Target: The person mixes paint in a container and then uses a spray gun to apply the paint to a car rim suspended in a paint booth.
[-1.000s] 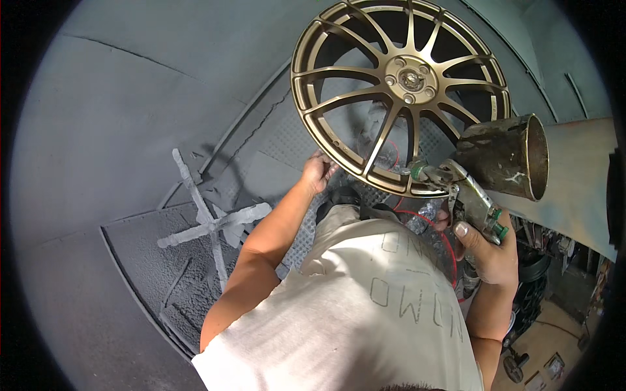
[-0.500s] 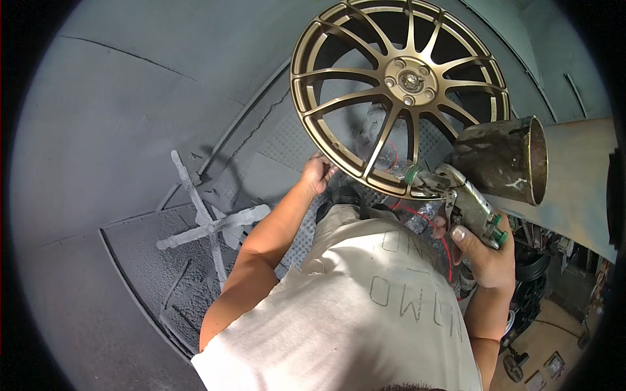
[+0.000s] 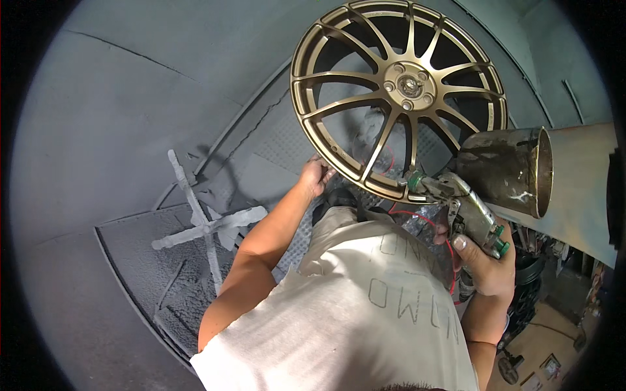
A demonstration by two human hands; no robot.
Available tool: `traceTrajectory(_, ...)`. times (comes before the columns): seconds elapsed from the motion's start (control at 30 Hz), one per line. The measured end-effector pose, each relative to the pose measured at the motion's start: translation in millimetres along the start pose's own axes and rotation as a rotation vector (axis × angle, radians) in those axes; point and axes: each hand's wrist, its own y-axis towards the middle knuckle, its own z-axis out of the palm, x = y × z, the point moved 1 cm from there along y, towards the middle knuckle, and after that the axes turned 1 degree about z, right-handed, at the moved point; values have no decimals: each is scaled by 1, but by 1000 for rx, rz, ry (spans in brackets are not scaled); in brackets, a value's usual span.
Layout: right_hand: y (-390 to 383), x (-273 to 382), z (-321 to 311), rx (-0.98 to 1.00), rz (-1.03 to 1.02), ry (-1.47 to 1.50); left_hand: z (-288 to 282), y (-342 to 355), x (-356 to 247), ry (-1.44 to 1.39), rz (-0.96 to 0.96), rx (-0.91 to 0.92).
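A bronze multi-spoke car wheel rim stands face up toward me at the top of the view. My left hand is closed at its lower left edge; the fingertips pass partly behind the rim. Wrapped round the grip of a metal spray gun is my right hand, with its thumb along the near side. The gun has green knobs and a green-ringed nozzle, which lies over the rim's lower right edge. A dark, paint-stained cup sits tilted on the gun.
On the left, a paint-crusted cross-shaped stand rises beside a grey textured panel. A red hose runs below the wheel and past my right hand. Grey walls enclose the left and back; a pale board stands at right.
The spray gun and its cup have shifted slightly right and down with my right hand. My left hand stays at the wheel's edge. The wheel looks almost unmoved.
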Motion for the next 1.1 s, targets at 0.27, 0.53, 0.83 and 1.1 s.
traceTrajectory(0.27,5,-5,-19,-334,-4,-167,2,-4,0,44,9,26)
traceTrajectory(0.53,22,11,-14,-196,-94,-201,13,-19,3,84,-21,11)
traceTrajectory(0.83,2,22,10,3,-48,21,9,-21,18,76,-63,50)
traceTrajectory(1.1,15,13,24,25,-84,-87,26,-30,49,-49,-47,12)
